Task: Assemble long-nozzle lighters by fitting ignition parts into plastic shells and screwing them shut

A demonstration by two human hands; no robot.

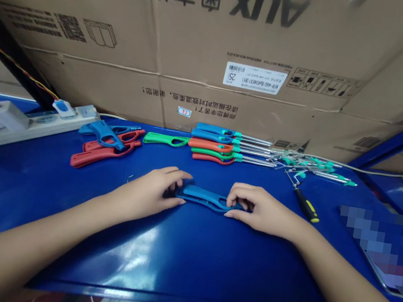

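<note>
Blue handle shell (204, 197) lies across the middle of the frame, between the two hands, low over the desk (131, 257) or resting on it (which of the two, I cannot tell). Nothing metal shows sticking out of it, so this piece looks unfinished. The left hand (168, 189) is curled round its left end in a narrow hold, thumb below and forefinger reaching out above; the right hand (244, 204) is nearly closed, pinching the other end between thumb and bent fingers.

Just beyond, at upper centre, lies a stack of tubed handles (210, 145) — several have metal tubes jutting to the right, and those I would count as done, or close to it. A loose green handle (165, 139) sits at their left. Farther left, red handles (95, 155) and a blue handle (106, 134) lie in a heap with no tubes showing; these seem to be left over. Right of centre there is a tangle of loose metal tubes (329, 176) with teal ends — unused parts, I judge — and a screwdriver (305, 205) lies just below.
</note>
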